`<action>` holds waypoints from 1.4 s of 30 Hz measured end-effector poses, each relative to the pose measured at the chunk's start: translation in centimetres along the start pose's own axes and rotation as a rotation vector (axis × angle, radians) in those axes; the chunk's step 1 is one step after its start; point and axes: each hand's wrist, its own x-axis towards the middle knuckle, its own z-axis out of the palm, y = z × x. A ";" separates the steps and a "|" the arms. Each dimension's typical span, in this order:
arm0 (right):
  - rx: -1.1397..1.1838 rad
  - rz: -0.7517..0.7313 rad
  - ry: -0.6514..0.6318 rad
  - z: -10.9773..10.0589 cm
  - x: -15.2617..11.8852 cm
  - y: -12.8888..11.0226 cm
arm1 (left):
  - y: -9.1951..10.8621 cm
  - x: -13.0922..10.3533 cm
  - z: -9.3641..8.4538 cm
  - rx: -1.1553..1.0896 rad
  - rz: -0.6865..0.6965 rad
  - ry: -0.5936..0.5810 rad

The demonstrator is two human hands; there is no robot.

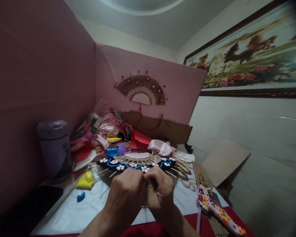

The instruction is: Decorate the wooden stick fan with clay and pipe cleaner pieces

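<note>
While your left hand (128,186) and right hand (160,187) meet at the near edge of the black fan (138,160), their fingers curl in close together, the thumb of the right bent inward. You have both sets of fingertips drawn together, but whether they pinch anything cannot be told, since your knuckles hide the spot. The fan lies on the table right beyond your hands, its pale half-round middle on the far side, with white flowers (120,168) and a wavy blue line along its dark band. Thin sticks poke out past that band.

To your left, a small blue lump (81,197) sits on a white plastic sheet (66,217), near a yellow lump (85,182) in a clear bag. A lidded purple cup (54,153) stands farther left. Behind the fan you have a folded red paper (139,140) (a second, brown fan (144,82) hangs on the pink board (182,85) above it).
</note>
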 end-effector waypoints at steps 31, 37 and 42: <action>0.163 -0.214 0.116 -1.1 -0.4 -0.9 | 0.4 0.1 -2.0 -0.814 -0.243 -0.283; 0.142 -0.233 0.094 -1.0 -0.1 -0.9 | 0.6 0.1 -2.1 -0.827 -0.246 -0.213; 0.139 -0.190 0.122 -0.6 -0.4 -0.9 | 0.5 0.2 -1.8 -0.773 -0.251 -0.136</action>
